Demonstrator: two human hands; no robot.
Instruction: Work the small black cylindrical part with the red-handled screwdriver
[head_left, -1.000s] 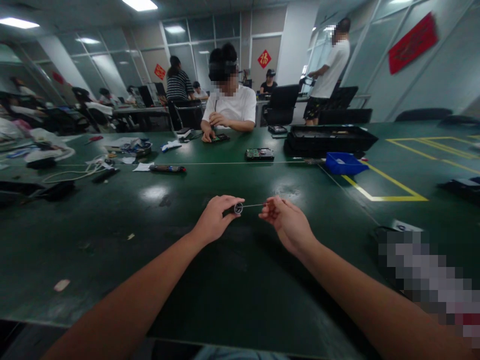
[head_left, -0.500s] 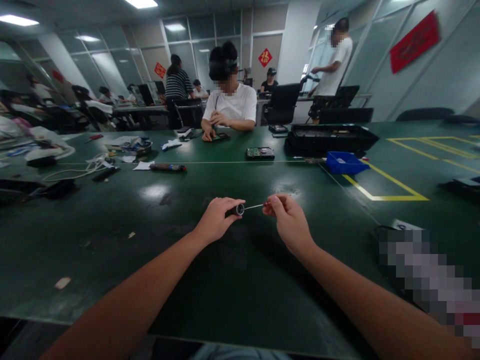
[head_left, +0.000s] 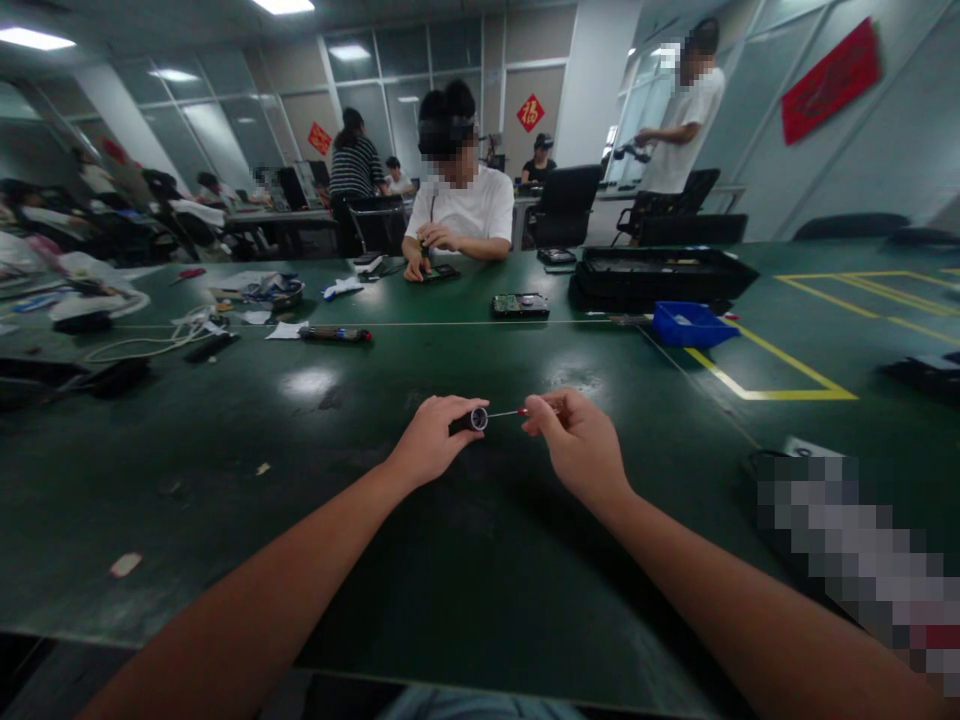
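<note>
Gripped dark cylinder [head_left: 463,424] in left hand [head_left: 424,445], above green table [head_left: 450,580]. Pinched thin red-ended rod [head_left: 504,413] in right hand [head_left: 583,445]. Levelled rod slightly since half-second earlier, apparently adjusting angle at cylinder's open end [head_left: 479,419]; couldn't tell whether inserted.

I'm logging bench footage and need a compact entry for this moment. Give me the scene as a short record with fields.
Surface: green table
Left hand: the left hand holds a dark cylinder, its pale-ringed end facing the camera
Right hand: the right hand pinches a thin tool by its red end
Tool tip: at the ringed end; whether inside, cannot tell
Far side: co-worker in white, hands at a small flat device
Right of centre: black tray, with a blue bin nearer the camera
</note>
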